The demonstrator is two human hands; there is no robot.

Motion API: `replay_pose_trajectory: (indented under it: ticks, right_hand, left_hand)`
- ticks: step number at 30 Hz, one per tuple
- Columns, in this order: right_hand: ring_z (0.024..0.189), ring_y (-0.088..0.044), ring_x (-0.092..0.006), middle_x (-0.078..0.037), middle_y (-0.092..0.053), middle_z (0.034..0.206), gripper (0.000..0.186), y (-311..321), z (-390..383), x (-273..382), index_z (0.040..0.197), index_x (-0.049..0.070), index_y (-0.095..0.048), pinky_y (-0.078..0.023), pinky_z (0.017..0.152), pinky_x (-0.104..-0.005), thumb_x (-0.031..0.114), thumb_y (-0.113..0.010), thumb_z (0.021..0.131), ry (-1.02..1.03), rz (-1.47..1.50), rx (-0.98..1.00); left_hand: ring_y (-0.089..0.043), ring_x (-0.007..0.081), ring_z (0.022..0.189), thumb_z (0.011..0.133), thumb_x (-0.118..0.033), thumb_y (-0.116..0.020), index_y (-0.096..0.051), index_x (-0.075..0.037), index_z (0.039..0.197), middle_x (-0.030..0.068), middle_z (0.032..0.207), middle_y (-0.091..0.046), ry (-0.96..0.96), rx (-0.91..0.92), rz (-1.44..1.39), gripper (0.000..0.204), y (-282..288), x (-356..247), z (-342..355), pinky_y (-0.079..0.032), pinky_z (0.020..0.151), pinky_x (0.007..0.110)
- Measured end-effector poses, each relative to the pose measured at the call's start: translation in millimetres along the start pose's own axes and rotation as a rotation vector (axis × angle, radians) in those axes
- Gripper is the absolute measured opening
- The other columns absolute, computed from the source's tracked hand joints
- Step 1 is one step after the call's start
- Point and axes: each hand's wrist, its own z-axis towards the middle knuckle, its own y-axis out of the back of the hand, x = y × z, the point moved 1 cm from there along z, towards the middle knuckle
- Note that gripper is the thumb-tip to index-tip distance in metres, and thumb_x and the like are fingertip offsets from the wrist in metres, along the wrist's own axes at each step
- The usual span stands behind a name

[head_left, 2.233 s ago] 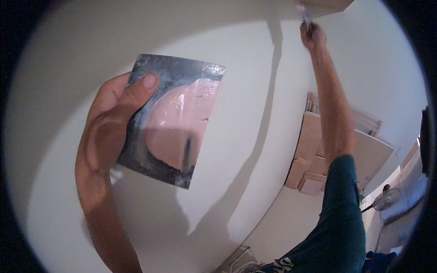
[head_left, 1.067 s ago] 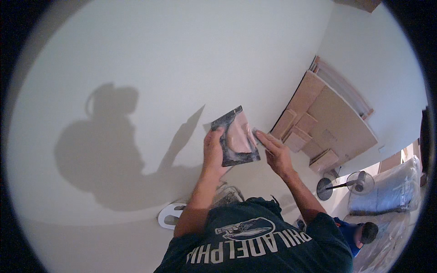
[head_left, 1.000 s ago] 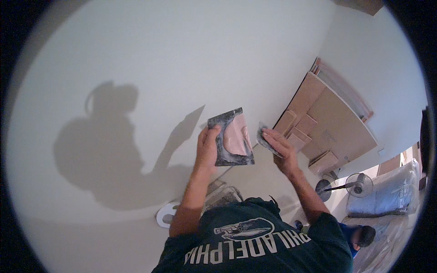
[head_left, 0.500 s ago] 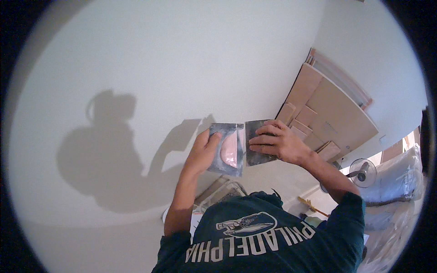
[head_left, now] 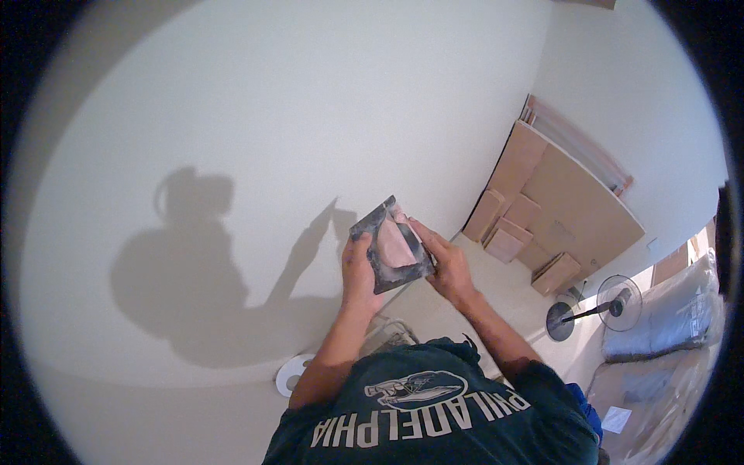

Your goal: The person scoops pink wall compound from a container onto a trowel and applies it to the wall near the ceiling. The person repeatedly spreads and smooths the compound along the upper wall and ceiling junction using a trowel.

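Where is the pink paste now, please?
The pink paste is just right of the head view's centre, on the dark plate held by the left hand.

Pale flr (head_left: 496,296) w/ blk ped fan (head_left: 587,312) & sev brn boards (head_left: 566,200) leaning agst wall (head_left: 639,147)

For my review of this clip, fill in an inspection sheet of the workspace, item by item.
Surface: smooth off-white wall, with the person's shadow on it.
Job's things: flat dark rectangular plate bearing smooth pink paste, held in the air.
Clutter: large flat brown board with smaller brown boards before it.
Hands: left hand grips the plate's left side; right hand is at its right edge, grip unclear.
Cables: none clearly made out.
Surroundings: black-based stand fan; blue bundle in clear plastic.
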Motion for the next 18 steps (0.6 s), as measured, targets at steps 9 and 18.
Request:
replay_pose_trajectory:
  ticks: [9,18]
  right_hand:
    - [0.130,-0.058,-0.0293,-0.007,-0.060,0.142,0.052,95.1,10.1,1.5,0.136,0.012,-0.061,-0.049,0.105,-0.0428,0.011,-0.063,0.084,0.540,-0.307,0.084]
    - [0.131,-0.056,-0.0263,-0.005,-0.057,0.144,0.047,64.6,24.9,36.8,0.130,0.014,-0.063,-0.050,0.103,-0.0414,0.015,-0.059,0.084,0.769,-0.437,0.133]
  left_hand:
    - [-0.060,0.0119,0.092,0.101,-0.025,-0.057,-0.063,0.000,0.119,0.0038,0.103,-0.066,-0.073,0.149,0.646,0.031,-2.2,-98.2,-12.8,-0.050,0.083,0.028]
    - [-0.060,0.0142,0.101,0.104,-0.023,-0.052,-0.062,0.002,0.125,0.0073,0.113,-0.067,-0.154,0.397,0.961,0.034,16.5,-94.7,14.8,-0.048,0.091,0.030]
